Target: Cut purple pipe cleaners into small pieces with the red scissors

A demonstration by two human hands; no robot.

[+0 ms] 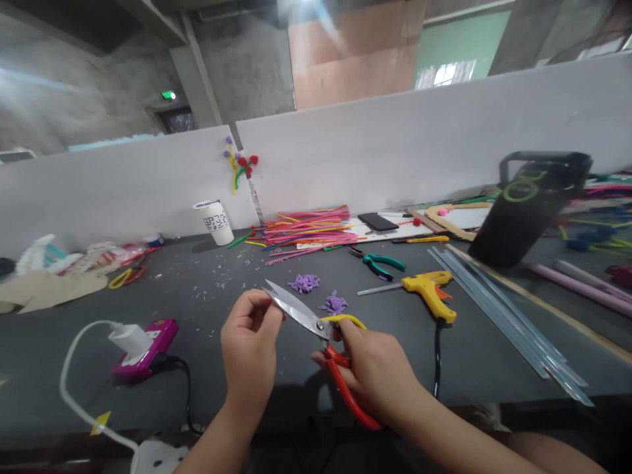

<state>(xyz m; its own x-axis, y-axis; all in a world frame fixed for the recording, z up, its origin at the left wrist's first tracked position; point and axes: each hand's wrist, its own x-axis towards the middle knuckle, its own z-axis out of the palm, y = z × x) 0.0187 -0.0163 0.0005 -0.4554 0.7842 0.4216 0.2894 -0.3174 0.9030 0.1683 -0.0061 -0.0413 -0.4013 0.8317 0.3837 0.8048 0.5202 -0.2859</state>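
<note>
My right hand (378, 365) grips a pair of scissors (301, 313) with one yellow and one red handle, its blades pointing up and left. Close to the blade tips, my left hand (251, 345) is closed in a pinch; whatever lies between its fingers is too small or hidden to make out. Just beyond the blades lie two small heaps of cut purple pieces, one a purple pile (305, 283) farther off and the other a purple pile (334, 303) nearer. Tiny pale clippings are scattered on the dark table (197, 289) to the left.
Right of the hands lie a yellow glue gun (427, 293), teal pliers (380, 263) and clear glue sticks (513, 316). A black bottle (530, 207) stands behind them. Pink pipe cleaners (311, 230), a phone (378, 222) and a paper cup (214, 222) are farther back. A magenta power adapter (148, 349) lies left.
</note>
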